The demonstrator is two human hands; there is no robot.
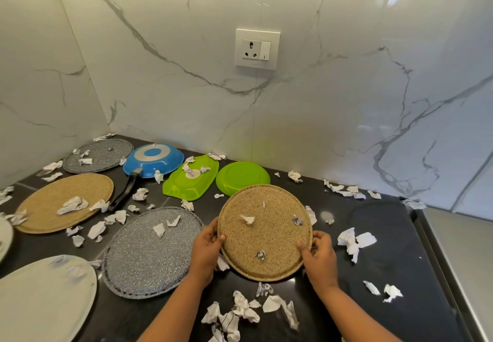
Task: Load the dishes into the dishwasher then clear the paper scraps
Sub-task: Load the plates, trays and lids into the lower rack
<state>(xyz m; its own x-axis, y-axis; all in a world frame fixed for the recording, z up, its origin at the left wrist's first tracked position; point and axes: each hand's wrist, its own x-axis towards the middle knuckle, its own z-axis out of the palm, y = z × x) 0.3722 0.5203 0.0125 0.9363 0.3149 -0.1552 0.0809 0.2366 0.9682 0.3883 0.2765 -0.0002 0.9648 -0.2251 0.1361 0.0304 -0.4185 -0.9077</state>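
A heap of crumpled white paper scraps [241,311] lies at the near edge of a black stone countertop [400,261], just in front of a person's two forearms. To the near left sits a plain white oval plate [45,299].

Just beyond the heap, the person holds a round tan speckled plate [266,237] between both hands. The left hand [206,247] grips its left rim, thumb on top and fingers curled under the edge. The right hand [321,257] grips the near right rim in the same way. The plate sits squarely between the two grips, and four small scraps rest on its face. Whether its near edge touches the counter cannot be told.

Just left of the left hand lies a round grey speckled plate [152,251] carrying two scraps. Farther left is a second tan round plate [53,208] with crumpled paper on it.

Beyond these, a lime-green rectangular tray [186,185] and a lime-green round plate [241,176] lie side by side. Left of them a blue frying pan [165,163] sits upside down, its black handle pointing nearer. A second grey speckled plate [104,152] lies in the far left corner. More scraps are scattered across the counter. On the white marble wall behind, a white wall socket [257,48] is mounted.
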